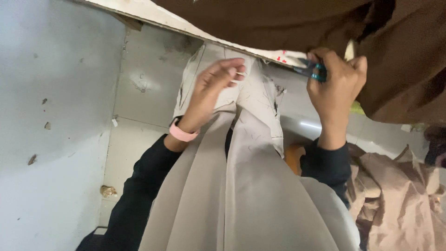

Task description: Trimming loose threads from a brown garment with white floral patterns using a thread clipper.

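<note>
A seated worker's right hand [335, 88] grips small teal snips [312, 70] at the table edge [195, 31], blades toward the brown fabric [288, 23] draped just above it, seemingly to trim threads. The left hand [214, 86], fingers loosely curled and holding nothing that can be made out, rests against smooth beige cloth [241, 186] falling in soft folds over the lap.

Small teal-handled snips [312, 69] at table edge, against dark brown fabric [288, 21].
</note>
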